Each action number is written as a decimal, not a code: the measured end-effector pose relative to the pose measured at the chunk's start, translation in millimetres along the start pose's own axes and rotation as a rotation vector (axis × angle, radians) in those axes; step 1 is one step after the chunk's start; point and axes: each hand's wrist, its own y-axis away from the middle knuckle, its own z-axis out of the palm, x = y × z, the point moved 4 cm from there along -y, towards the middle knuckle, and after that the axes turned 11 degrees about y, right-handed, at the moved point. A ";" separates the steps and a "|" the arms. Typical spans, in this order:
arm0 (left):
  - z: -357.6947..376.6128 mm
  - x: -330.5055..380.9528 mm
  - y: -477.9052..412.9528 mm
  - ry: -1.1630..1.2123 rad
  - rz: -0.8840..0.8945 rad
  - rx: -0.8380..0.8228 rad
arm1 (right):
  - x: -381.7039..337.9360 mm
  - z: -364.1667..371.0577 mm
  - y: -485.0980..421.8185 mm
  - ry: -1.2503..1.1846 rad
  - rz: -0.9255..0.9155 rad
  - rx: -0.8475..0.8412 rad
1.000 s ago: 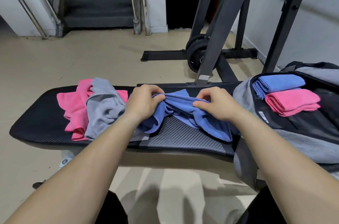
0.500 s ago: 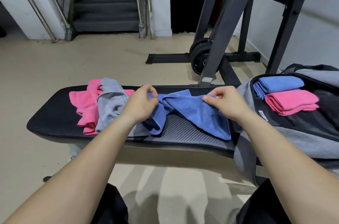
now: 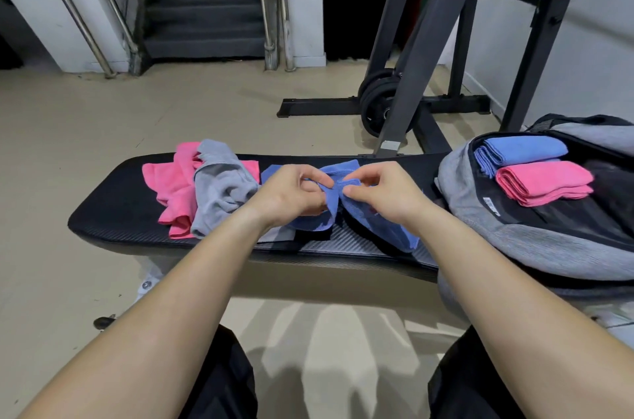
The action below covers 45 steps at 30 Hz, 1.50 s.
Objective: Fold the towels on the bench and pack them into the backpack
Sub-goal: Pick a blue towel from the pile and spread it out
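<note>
A loose blue towel (image 3: 377,224) hangs over the middle of the black bench (image 3: 113,209). My left hand (image 3: 291,194) and my right hand (image 3: 384,192) pinch its top edge close together, the cloth draping down on both sides. To the left on the bench lie a crumpled grey towel (image 3: 219,185) and a pink towel (image 3: 171,185) partly under it. At the right end sits an open grey backpack (image 3: 535,240) holding a folded blue towel (image 3: 518,149) and a folded pink towel (image 3: 545,182).
Behind the bench stands a dark steel rack (image 3: 429,41) with weight plates (image 3: 377,103) at its foot. A staircase (image 3: 202,0) with metal railings rises at the back. Beige floor lies all round, and my knees show below the bench.
My hands have drawn together along the blue towel's edge, from about a hand's width apart to nearly touching. The towel now hangs in two drapes below them.
</note>
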 end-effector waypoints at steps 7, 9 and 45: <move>4.8 3.3 -8.9 -0.020 0.045 0.061 | 3.1 -2.5 6.4 -0.220 0.066 -0.034; 6.9 3.1 -10.2 -0.052 0.041 0.070 | 2.1 -3.7 8.0 -0.241 0.072 -0.031; 22.1 50.5 5.4 -0.825 0.330 0.122 | -108.0 -127.7 -19.9 0.530 -0.169 0.227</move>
